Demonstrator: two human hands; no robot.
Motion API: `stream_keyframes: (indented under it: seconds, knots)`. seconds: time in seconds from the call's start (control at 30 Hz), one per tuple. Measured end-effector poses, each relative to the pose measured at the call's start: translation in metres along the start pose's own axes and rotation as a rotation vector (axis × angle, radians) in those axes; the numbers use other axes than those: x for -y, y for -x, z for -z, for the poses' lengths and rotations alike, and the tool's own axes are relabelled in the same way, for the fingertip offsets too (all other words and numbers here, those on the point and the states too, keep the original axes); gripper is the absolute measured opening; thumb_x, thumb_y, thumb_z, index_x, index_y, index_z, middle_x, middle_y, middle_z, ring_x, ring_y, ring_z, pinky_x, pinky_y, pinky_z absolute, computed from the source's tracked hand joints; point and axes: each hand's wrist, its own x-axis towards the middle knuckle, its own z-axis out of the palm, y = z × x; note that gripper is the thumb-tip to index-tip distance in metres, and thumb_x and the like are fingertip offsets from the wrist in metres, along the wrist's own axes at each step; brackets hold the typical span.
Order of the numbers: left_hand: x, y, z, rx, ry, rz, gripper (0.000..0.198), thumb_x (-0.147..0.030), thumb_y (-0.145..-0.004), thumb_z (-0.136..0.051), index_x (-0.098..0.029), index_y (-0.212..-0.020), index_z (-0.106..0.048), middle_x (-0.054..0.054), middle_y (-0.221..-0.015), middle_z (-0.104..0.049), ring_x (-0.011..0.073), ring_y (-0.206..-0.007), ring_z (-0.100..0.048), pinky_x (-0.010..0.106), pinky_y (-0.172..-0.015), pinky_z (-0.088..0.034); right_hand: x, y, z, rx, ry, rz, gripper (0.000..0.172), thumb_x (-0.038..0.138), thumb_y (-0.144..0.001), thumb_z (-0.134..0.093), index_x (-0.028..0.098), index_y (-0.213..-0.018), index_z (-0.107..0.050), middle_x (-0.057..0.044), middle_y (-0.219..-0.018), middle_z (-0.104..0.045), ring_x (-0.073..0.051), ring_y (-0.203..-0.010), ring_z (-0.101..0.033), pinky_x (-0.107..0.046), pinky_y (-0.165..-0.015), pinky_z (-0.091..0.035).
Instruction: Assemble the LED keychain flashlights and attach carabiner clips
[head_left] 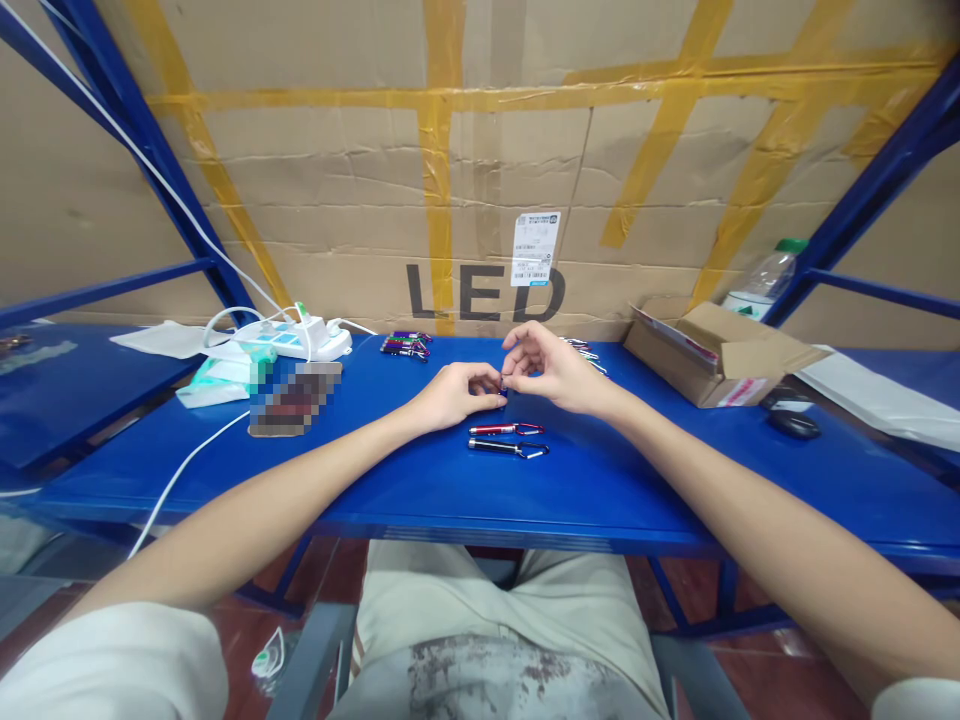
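My left hand (454, 393) rests on the blue table (375, 480), fingers curled round a small keychain flashlight (501, 392) whose tip shows between both hands. My right hand (551, 368) meets it from the right, thumb and forefinger pinched at that tip, other fingers raised. Just in front of the hands lie a red keychain flashlight (504, 429) and a black keychain flashlight (507, 448), each with a carabiner clip.
A pile of coloured flashlights (406, 345) lies at the back left; more clips (589, 352) lie behind my right hand. A power strip (300, 338), tissue pack (225, 378), open cardboard box (720, 355), bottle (765, 278) and computer mouse (793, 424) stand around. A cardboard wall closes the back.
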Motion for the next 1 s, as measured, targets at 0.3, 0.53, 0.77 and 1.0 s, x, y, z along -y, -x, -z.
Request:
stream_keyframes:
  seconds: [0.3,0.53,0.77,1.0]
  knots:
    - [-0.003,0.001,0.000,-0.008,-0.030,-0.009,0.030,-0.040,-0.085,-0.084,-0.018,-0.104,-0.081,0.005,-0.094,-0.081,0.0174,-0.078,-0.065,0.031,-0.076,-0.050,0.001,0.000,0.001,0.007,-0.013,-0.016,0.051,0.037,-0.083,-0.087,0.026,-0.117,-0.052,0.000,-0.092,-0.073,-0.017,-0.077,-0.067,-0.034,-0.073,-0.055]
    - [-0.006,0.002,0.001,-0.008,-0.068,-0.016,0.028,-0.040,-0.086,-0.083,-0.018,-0.103,-0.081,0.004,-0.093,-0.081,0.0175,-0.077,-0.065,0.030,-0.076,-0.050,0.000,0.000,0.002,0.011,0.012,-0.011,0.049,0.038,-0.083,-0.087,0.026,-0.118,-0.053,0.000,-0.093,-0.074,-0.018,-0.077,-0.067,-0.035,-0.073,-0.055]
    - [-0.005,0.002,0.000,-0.004,-0.063,-0.024,0.027,-0.040,-0.086,-0.083,-0.018,-0.103,-0.081,0.004,-0.092,-0.081,0.0181,-0.079,-0.066,0.031,-0.077,-0.050,0.000,0.001,0.002,0.016,0.001,-0.018,0.050,0.036,-0.083,-0.087,0.026,-0.119,-0.054,0.000,-0.094,-0.074,-0.018,-0.078,-0.066,-0.035,-0.075,-0.055]
    - [-0.007,0.003,0.003,-0.035,-0.072,-0.030,0.027,-0.039,-0.087,-0.083,-0.019,-0.105,-0.082,0.004,-0.094,-0.082,0.0185,-0.079,-0.068,0.031,-0.078,-0.052,-0.001,0.000,0.012,-0.024,-0.002,-0.023,0.053,0.037,-0.076,-0.092,0.026,-0.115,-0.057,-0.001,-0.097,-0.073,-0.017,-0.077,-0.066,-0.034,-0.074,-0.056]
